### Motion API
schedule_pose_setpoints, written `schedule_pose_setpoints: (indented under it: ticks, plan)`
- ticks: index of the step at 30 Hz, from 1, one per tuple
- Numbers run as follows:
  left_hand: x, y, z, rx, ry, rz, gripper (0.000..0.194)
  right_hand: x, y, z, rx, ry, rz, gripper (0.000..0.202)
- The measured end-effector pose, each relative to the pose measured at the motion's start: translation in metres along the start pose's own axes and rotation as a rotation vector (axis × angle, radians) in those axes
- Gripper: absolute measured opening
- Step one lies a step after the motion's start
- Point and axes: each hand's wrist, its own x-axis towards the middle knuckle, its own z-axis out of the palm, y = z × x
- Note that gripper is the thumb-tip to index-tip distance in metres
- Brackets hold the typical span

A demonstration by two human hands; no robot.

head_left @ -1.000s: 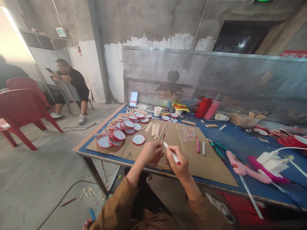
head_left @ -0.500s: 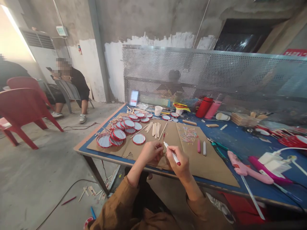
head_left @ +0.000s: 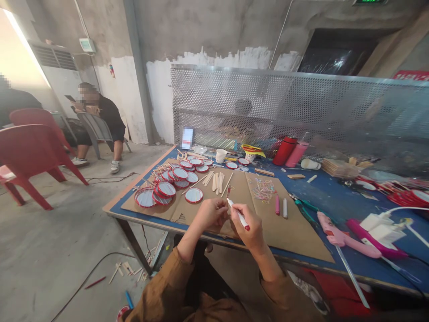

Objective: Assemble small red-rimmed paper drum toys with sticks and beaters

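Note:
My right hand (head_left: 250, 223) is closed around a white marker pen (head_left: 241, 220) with a red end, held tilted with its tip up and to the left. That tip is at a narrow craft stick (head_left: 228, 192) coloured red on its upper part. The fingers of my left hand (head_left: 212, 213) are pinched around the stick's lower end, which they hide. Both hands are above a cardboard sheet (head_left: 241, 190) at the table's front edge. Beyond them lie bare craft sticks (head_left: 218, 182) and a thin wooden stick (head_left: 227, 184). A red-rimmed disc (head_left: 194, 195) lies left of my left hand.
Several red-rimmed discs (head_left: 166, 188) are piled to the left. Rubber bands (head_left: 264, 189), a pink marker (head_left: 277, 205), pliers (head_left: 306, 208), a pink glue gun (head_left: 345, 237) and a power strip (head_left: 360, 233) lie to the right. A mesh panel (head_left: 284, 107) stands behind.
The marker and my right hand have shifted slightly left, bringing the tip closer to the red part of the stick. My left hand stays nearly still.

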Motion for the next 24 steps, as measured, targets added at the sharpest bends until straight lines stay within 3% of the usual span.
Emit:
schedule_pose_setpoints:
  ticks: [24]
  plan:
    - [0.0,0.0027,0.0012,-0.026,0.002,-0.021,0.014,-0.0004,0.0011,0.0012,-0.019,-0.004,-0.006,0.006]
